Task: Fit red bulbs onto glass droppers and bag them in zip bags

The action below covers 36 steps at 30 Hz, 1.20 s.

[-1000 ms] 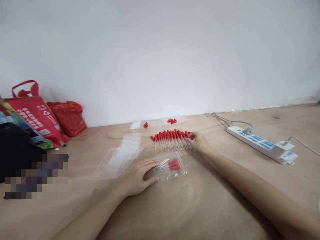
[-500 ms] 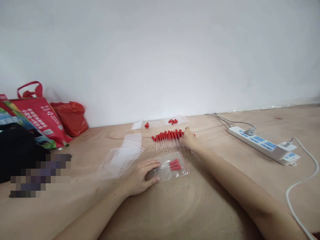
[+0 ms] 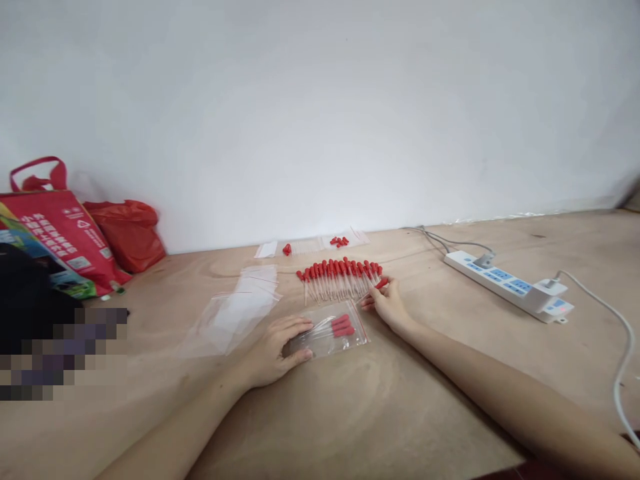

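Note:
A clear zip bag (image 3: pixel 325 343) lies flat on the table with a few red-bulbed droppers (image 3: pixel 343 327) inside. My left hand (image 3: pixel 280 348) rests at the bag's left end, thumb and fingers spread on either side of its edge. My right hand (image 3: pixel 387 303) is closed on one dropper (image 3: pixel 381 283), its red bulb sticking out above the fingers and its clear stem slanting down-left near the bag's upper right corner. Just beyond, a row of several red-bulbed droppers (image 3: pixel 340 269) lies side by side, stems toward me.
Empty clear bags (image 3: pixel 250 300) are fanned out left of the row. Near the wall lie bags with loose red bulbs (image 3: pixel 339 241). A white power strip (image 3: pixel 500 280) with cables is at right; red bags (image 3: pixel 127 233) and a black item (image 3: pixel 30 293) sit at left.
My right hand has moved from the row's right end toward me, and now has a dropper in it. My left hand stays at the bag. The view has shifted slightly.

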Tool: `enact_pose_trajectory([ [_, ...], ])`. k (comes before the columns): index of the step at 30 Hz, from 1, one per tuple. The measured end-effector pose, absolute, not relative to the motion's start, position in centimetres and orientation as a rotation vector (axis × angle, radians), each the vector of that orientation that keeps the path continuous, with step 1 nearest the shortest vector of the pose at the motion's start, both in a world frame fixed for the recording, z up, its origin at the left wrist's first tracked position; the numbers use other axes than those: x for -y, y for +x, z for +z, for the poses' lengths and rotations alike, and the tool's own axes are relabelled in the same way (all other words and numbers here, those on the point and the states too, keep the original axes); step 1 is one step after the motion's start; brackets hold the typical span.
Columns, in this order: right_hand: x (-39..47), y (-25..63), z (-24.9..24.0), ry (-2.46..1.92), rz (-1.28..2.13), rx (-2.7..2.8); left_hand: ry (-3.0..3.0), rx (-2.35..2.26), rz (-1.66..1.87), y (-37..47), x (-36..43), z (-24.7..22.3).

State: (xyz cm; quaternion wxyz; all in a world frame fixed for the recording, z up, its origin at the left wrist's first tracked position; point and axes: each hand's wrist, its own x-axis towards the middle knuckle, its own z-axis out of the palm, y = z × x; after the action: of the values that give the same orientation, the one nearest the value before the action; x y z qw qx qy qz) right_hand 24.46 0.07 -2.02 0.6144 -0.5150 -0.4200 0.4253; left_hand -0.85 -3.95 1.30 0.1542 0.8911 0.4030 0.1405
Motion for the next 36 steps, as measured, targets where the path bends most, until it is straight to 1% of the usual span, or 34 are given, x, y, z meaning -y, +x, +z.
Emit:
enact_pose_trajectory([
  [6, 0.8, 23.1, -1.8, -1.084, 1.18, 0.976, 2.567, -1.218, 0.363, -0.6, 4.3, 1.9],
  [13, 1.2, 23.4, -2.3, -1.136, 1.193, 1.207, 2.55, -1.229, 0.315, -0.6, 4.3, 1.9],
  [18, 1.3, 23.1, -2.7, -1.206, 1.053, 1.372, 2.55, -1.214, 0.366, -0.7, 4.4, 1.7],
  [23, 1.3, 22.8, -2.9, -1.251, 0.728, 1.63, 2.557, -1.216, 0.358, -0.6, 4.4, 1.8],
  [26, 0.8, 23.3, -2.8, -1.294, 0.69, 1.679, 2.568, -1.216, 0.353, -0.6, 4.4, 1.8],
  [28, -0.2, 24.0, -2.3, -1.386, 0.643, 1.619, 2.574, -1.203, 0.36, -0.7, 4.3, 1.7],
  [33, -4.1, 25.0, -0.2, -1.688, 0.349, 1.603, 2.548, -1.12, 0.435, -0.8, 4.2, 1.4],
  [36, -6.1, 24.3, 0.7, -1.884, 0.309, 1.664, 2.504, -1.101, 0.486, -0.9, 4.3, 1.4],
])
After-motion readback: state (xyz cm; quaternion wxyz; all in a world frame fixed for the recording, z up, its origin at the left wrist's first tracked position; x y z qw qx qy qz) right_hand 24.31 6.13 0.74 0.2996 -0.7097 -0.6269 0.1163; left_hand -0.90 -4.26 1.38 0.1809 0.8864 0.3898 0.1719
